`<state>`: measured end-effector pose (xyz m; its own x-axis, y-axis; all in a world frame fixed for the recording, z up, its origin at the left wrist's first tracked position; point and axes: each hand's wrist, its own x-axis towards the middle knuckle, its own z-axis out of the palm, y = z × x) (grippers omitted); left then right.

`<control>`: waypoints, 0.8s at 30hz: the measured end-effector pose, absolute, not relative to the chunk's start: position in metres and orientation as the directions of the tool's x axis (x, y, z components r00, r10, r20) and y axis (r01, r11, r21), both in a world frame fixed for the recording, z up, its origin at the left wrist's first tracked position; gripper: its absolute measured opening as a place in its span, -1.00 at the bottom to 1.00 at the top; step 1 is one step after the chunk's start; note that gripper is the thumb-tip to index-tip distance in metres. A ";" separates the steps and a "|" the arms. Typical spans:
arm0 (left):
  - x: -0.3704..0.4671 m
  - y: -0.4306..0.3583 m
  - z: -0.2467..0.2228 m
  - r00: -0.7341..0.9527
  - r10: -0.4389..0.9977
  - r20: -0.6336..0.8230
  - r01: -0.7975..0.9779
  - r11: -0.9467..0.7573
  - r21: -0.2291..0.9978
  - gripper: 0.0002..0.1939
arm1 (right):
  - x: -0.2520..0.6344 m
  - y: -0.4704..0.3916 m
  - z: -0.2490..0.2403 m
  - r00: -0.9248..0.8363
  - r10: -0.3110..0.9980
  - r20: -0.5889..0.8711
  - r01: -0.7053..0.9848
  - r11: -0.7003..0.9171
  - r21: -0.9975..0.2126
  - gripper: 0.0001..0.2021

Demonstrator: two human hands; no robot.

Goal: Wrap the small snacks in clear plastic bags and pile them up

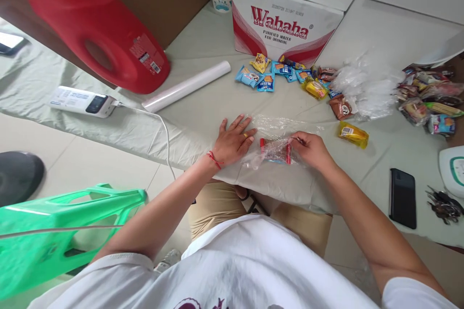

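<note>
A wrapped snack with red ends lies on a sheet of clear plastic film near the table's front edge. Part of the film is folded over the snack. My left hand rests flat with fingers spread on the film's left side, a ring and a red wrist cord on it. At the snack's right end, my right hand pinches the film between thumb and fingers. The fingertips of that hand partly hide what they grip.
A roll of film lies behind my left hand. Small wrapped snacks and crumpled clear plastic lie farther back. A yellow packet, phone and keys are right; a power bank and red jug left.
</note>
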<state>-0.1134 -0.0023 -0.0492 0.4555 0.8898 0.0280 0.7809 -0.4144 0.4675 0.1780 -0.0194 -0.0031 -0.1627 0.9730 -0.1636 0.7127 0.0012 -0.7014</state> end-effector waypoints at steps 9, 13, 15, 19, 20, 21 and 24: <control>-0.133 -0.046 -0.033 0.420 0.732 0.536 0.474 -0.681 0.558 -0.29 | 0.156 -0.012 -0.019 -0.042 0.975 -0.218 0.953 -0.027 -0.302 -0.76; -0.102 -0.053 -0.040 0.317 0.816 0.483 0.611 -0.565 0.554 -0.29 | 0.154 -0.014 -0.015 -0.047 0.973 -0.224 0.970 -0.009 -0.242 -0.75; -0.090 -0.044 -0.043 0.210 0.908 0.364 0.655 -0.407 0.637 -0.57 | 0.155 -0.013 -0.016 -0.059 0.973 -0.223 0.967 0.000 -0.254 -0.76; -0.088 -0.021 -0.048 -0.056 0.996 0.068 0.701 -0.010 0.713 -0.80 | 0.160 -0.011 -0.020 -0.051 0.972 -0.231 0.926 -0.040 -0.376 -0.80; -0.091 -0.016 -0.049 -0.101 0.994 0.040 0.724 0.046 0.688 -0.86 | 0.161 -0.010 -0.021 -0.042 0.972 -0.233 0.914 -0.057 -0.402 -0.80; -0.095 -0.013 -0.050 -0.138 0.990 0.039 0.752 0.079 0.655 -0.92 | 0.161 -0.011 -0.022 -0.035 0.972 -0.231 0.906 -0.067 -0.417 -0.80; -0.108 -0.013 -0.049 -0.259 0.950 0.173 0.811 0.117 0.574 -0.72 | 0.161 -0.012 -0.024 -0.018 0.975 -0.222 0.918 -0.072 -0.391 -0.79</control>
<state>-0.1075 -0.0126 -0.0490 -0.2595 0.9501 0.1732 0.8108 0.1169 0.5735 0.1606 -0.0118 -0.0240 -0.0184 0.9748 -0.2222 0.9177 -0.0717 -0.3906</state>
